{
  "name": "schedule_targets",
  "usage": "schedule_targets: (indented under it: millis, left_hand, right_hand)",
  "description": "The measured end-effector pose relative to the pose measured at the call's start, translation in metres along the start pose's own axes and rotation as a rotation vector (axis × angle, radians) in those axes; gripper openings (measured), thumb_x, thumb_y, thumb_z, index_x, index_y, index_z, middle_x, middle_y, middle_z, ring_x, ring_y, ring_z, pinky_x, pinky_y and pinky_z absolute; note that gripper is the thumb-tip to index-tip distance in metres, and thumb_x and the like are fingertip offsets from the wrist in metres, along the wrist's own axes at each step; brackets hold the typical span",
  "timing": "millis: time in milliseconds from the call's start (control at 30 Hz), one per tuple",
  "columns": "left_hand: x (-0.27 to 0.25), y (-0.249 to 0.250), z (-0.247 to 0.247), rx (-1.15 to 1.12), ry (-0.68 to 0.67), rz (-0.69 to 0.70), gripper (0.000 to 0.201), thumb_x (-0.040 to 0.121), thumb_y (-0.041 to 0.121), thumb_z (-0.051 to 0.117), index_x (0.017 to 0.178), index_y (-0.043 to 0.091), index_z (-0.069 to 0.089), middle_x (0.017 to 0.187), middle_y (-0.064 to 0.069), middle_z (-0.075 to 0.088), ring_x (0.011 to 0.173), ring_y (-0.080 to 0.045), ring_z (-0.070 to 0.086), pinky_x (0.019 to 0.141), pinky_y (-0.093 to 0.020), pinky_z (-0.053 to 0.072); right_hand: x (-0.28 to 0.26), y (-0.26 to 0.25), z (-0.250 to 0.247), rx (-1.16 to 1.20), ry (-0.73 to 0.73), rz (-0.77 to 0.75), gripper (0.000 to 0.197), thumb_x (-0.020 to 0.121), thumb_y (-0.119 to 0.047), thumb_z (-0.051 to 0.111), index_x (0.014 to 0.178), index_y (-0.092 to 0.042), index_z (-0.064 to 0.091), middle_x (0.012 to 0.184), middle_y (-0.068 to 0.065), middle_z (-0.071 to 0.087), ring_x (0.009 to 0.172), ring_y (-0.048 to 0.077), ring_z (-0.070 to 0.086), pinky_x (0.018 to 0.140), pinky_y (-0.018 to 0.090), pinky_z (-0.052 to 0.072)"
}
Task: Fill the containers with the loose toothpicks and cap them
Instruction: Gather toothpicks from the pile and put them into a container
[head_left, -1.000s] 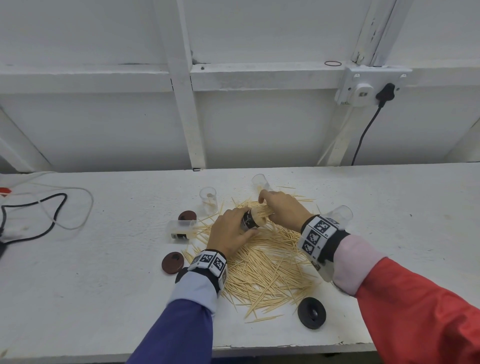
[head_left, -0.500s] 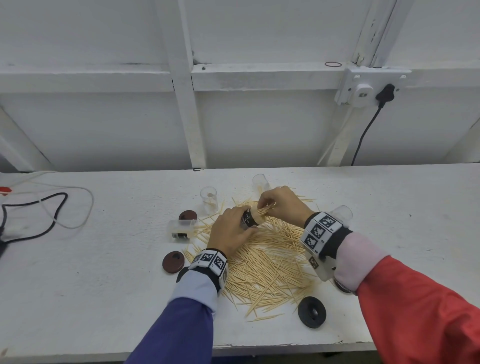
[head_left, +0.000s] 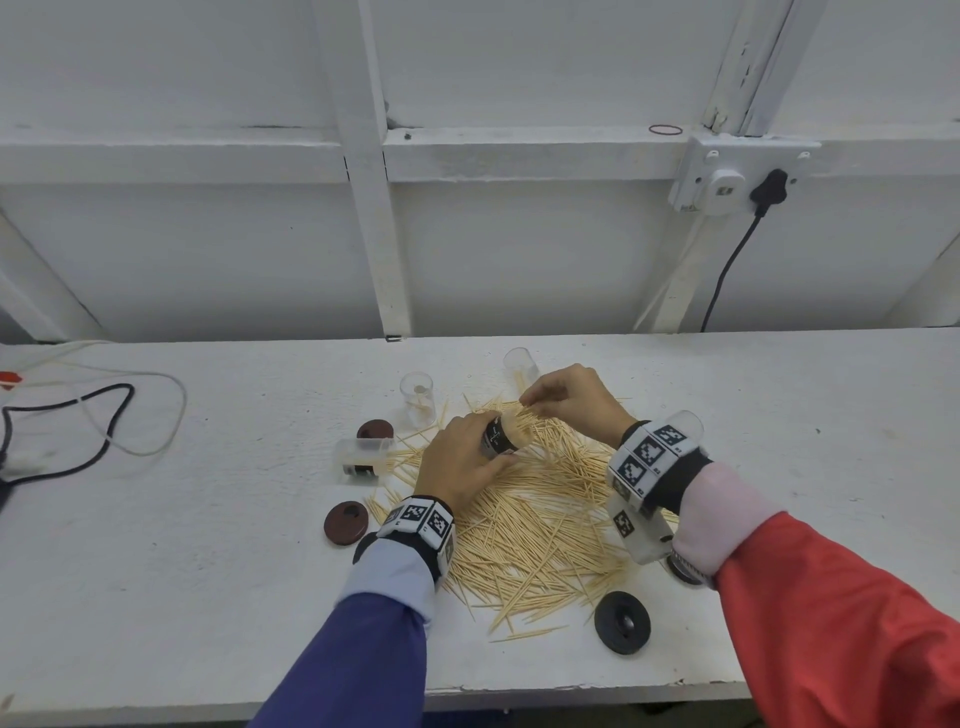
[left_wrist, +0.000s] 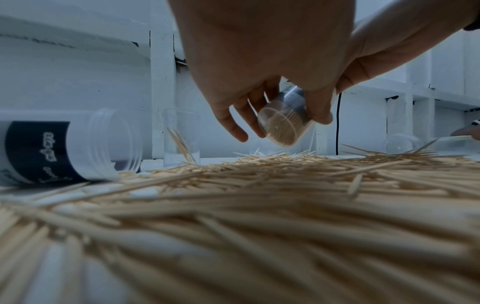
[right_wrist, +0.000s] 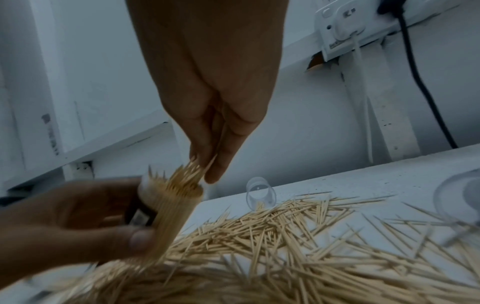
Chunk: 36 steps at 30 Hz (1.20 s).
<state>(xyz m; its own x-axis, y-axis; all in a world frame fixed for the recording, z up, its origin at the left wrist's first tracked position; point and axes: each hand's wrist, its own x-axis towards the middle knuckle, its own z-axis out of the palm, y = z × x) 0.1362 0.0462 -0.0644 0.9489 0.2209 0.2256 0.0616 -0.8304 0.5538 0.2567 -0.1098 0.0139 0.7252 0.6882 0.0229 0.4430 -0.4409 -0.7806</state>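
Far left on the white bench: black cable and white cable, well clear of the work.
Empty labelled container on its side at the pile's left edge, one maroon cap just behind it, another maroon cap nearer the bench front. Upright clear container beyond, only a few picks inside.
Left hand wrapped around the packed container, held tilted above the loose toothpicks, mouth facing right. Looks nearly full in the wrist views.
Right hand at that mouth, thumb and fingers pinched on a small bunch of toothpicks, tips fanned and not yet seated.
Another clear container tipped over behind the right hand. Black cap at the pile's front right.

Risks, judged from here:
- Container close to capacity; forcing the bunch in likely jams or snaps picks.
- Fanned tips catching the rim, spilling picks back onto the pile.
- Tilt with open mouth: any slackening or further tip and the packed load slides out.
- Picks left standing proud would block the cap.
- Most of the pile still loose, other containers barely filled.
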Motion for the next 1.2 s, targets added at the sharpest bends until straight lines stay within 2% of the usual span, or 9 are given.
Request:
schedule_targets:
  millis: [100, 233, 333, 500, 633, 800, 967, 1133, 1200]
  left_hand:
    - [0.000, 0.001, 0.000, -0.026, -0.014, 0.030, 0.058, 0.083, 0.053, 0.067, 0.130, 0.023, 0.052, 0.115, 0.004, 0.061, 0.105, -0.015, 0.054, 0.085, -0.035, 0.047]
    - [-0.001, 0.003, -0.002, -0.039, 0.004, 0.002, 0.058, 0.083, 0.052, 0.068, 0.130, 0.023, 0.053, 0.113, 0.004, 0.061, 0.103, -0.015, 0.054, 0.084, -0.035, 0.047]
    - [-0.001, 0.003, -0.003, -0.057, 0.029, -0.040, 0.057, 0.083, 0.052, 0.067, 0.130, 0.023, 0.053, 0.116, 0.004, 0.061, 0.105, -0.014, 0.054, 0.085, -0.032, 0.046]
    - [0.000, 0.002, -0.004, -0.097, 0.083, -0.081, 0.049, 0.087, 0.049, 0.064, 0.127, 0.024, 0.054, 0.116, 0.005, 0.061, 0.105, -0.014, 0.054, 0.082, -0.032, 0.045]
    - [-0.001, 0.004, -0.004, -0.137, 0.089, -0.067, 0.047, 0.087, 0.061, 0.054, 0.118, 0.025, 0.055, 0.109, 0.007, 0.062, 0.098, -0.012, 0.055, 0.079, -0.034, 0.048]
    - [-0.002, 0.009, -0.008, -0.194, 0.055, -0.081, 0.031, 0.086, 0.038, 0.057, 0.114, 0.023, 0.056, 0.107, 0.006, 0.062, 0.094, -0.015, 0.059, 0.079, -0.039, 0.051]
    - [-0.003, 0.006, -0.007, -0.235, 0.087, -0.084, 0.037, 0.084, 0.061, 0.053, 0.110, 0.034, 0.057, 0.106, 0.016, 0.062, 0.094, -0.005, 0.059, 0.081, -0.035, 0.052]
    - [-0.003, 0.007, -0.007, -0.234, 0.092, -0.116, 0.045, 0.085, 0.057, 0.059, 0.119, 0.027, 0.055, 0.111, 0.010, 0.063, 0.095, -0.009, 0.059, 0.082, -0.034, 0.051]
    - [-0.003, 0.007, -0.008, -0.233, 0.086, -0.111, 0.057, 0.082, 0.068, 0.053, 0.121, 0.027, 0.054, 0.114, 0.010, 0.062, 0.097, -0.009, 0.058, 0.082, -0.033, 0.050]
  right_hand:
    - [-0.002, 0.000, 0.011, -0.038, 0.033, -0.035, 0.028, 0.086, 0.009, 0.062, 0.109, -0.004, 0.071, 0.104, 0.010, 0.072, 0.096, 0.015, 0.068, 0.081, 0.013, 0.052]
    - [-0.004, 0.001, 0.023, -0.003, -0.004, -0.082, 0.043, 0.089, 0.013, 0.048, 0.120, -0.011, 0.065, 0.109, 0.009, 0.071, 0.104, 0.014, 0.066, 0.094, 0.027, 0.053]
    - [-0.007, 0.001, 0.026, 0.101, 0.005, -0.112, 0.038, 0.100, 0.000, 0.041, 0.132, -0.015, 0.056, 0.121, 0.003, 0.067, 0.117, 0.012, 0.058, 0.100, 0.028, 0.047]
    - [-0.013, 0.001, 0.028, 0.142, -0.015, -0.017, 0.063, 0.101, -0.039, 0.044, 0.155, -0.018, 0.018, 0.160, -0.002, 0.022, 0.146, 0.011, 0.021, 0.118, 0.032, 0.019]
    - [-0.024, -0.001, 0.036, 0.047, -0.204, -0.013, 0.084, 0.095, -0.054, 0.046, 0.156, -0.020, -0.001, 0.163, -0.006, 0.002, 0.148, 0.008, 0.007, 0.116, 0.030, 0.012]
    - [-0.027, -0.005, 0.041, -0.019, -0.268, -0.080, 0.080, 0.096, -0.045, 0.053, 0.156, -0.022, 0.006, 0.163, -0.005, 0.007, 0.147, 0.006, 0.008, 0.116, 0.025, 0.010]
    - [-0.025, -0.003, 0.035, 0.021, -0.183, -0.045, 0.084, 0.095, -0.047, 0.055, 0.156, -0.022, 0.003, 0.163, -0.009, 0.003, 0.147, 0.005, 0.006, 0.116, 0.026, 0.011]
    - [-0.027, 0.002, 0.039, -0.144, -0.269, -0.128, 0.079, 0.093, -0.051, 0.055, 0.155, -0.030, 0.012, 0.163, -0.010, -0.001, 0.148, 0.004, 0.000, 0.118, 0.031, 0.010]
    - [-0.027, 0.002, 0.040, -0.094, -0.230, -0.128, 0.078, 0.093, -0.049, 0.056, 0.155, -0.031, 0.013, 0.163, -0.010, 0.002, 0.148, 0.004, 0.003, 0.117, 0.030, 0.011]
